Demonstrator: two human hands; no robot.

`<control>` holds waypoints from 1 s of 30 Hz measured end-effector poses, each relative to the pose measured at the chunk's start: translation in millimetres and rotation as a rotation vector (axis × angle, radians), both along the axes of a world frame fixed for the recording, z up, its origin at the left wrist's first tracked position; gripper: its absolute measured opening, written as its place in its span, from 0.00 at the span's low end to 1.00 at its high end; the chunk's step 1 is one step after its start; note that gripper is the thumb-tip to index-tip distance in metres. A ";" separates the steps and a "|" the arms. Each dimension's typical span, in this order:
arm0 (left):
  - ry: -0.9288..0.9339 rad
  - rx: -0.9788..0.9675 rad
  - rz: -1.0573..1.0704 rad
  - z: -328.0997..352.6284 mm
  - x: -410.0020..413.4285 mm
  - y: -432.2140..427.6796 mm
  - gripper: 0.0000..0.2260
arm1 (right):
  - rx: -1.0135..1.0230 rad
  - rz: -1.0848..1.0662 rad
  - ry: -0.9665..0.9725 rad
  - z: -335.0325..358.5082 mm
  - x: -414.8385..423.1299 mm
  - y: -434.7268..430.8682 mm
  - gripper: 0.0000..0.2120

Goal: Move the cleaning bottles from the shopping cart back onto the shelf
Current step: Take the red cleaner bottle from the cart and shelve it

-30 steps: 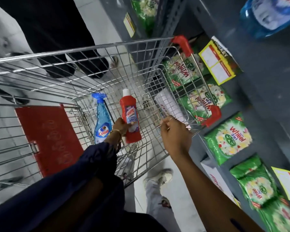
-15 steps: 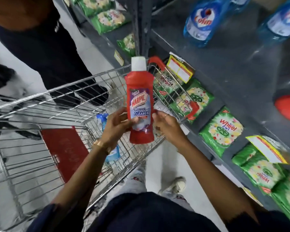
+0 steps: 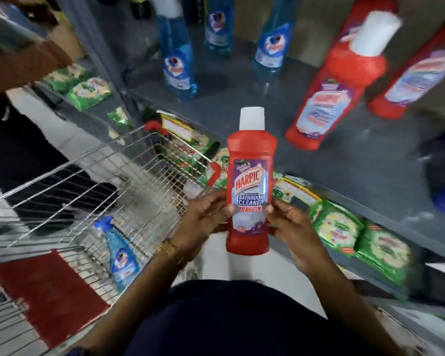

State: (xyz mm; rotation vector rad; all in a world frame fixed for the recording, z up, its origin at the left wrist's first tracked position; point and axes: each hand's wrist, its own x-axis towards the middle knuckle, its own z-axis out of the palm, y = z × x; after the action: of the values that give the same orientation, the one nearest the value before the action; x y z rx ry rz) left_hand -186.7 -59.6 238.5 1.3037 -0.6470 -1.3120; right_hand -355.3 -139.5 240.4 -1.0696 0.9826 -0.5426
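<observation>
Red and upright, the Harpic bottle (image 3: 251, 186) sits at frame centre, clasped low on its body by both the left hand (image 3: 206, 222) and the right hand (image 3: 290, 227), long axis vertical, cap up. The grey shelf (image 3: 344, 170) lies ahead toward the upper right, where two matching red bottles (image 3: 337, 80) stand; bare shelf before them looks unobstructed. A blue spray bottle (image 3: 121, 250) lies in the wire cart (image 3: 108, 181), lower left.

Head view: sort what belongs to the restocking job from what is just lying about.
Job:
red Harpic bottle, held upright by left hand and right hand
blue spray bottle in the shopping cart
shelf

Lying about:
green detergent packs
yellow price tag
</observation>
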 end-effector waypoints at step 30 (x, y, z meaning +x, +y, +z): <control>-0.317 -0.459 -0.196 16.8 -177.0 -239.4 0.13 | -0.442 -0.504 -0.110 13.4 -162.9 -162.8 0.21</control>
State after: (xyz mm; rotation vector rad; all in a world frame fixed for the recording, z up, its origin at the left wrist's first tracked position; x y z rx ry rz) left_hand -363.8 -298.9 255.3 1.0907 -1.2448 -1.0302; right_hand -518.2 -302.3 253.8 -1.1622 1.0640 -1.2635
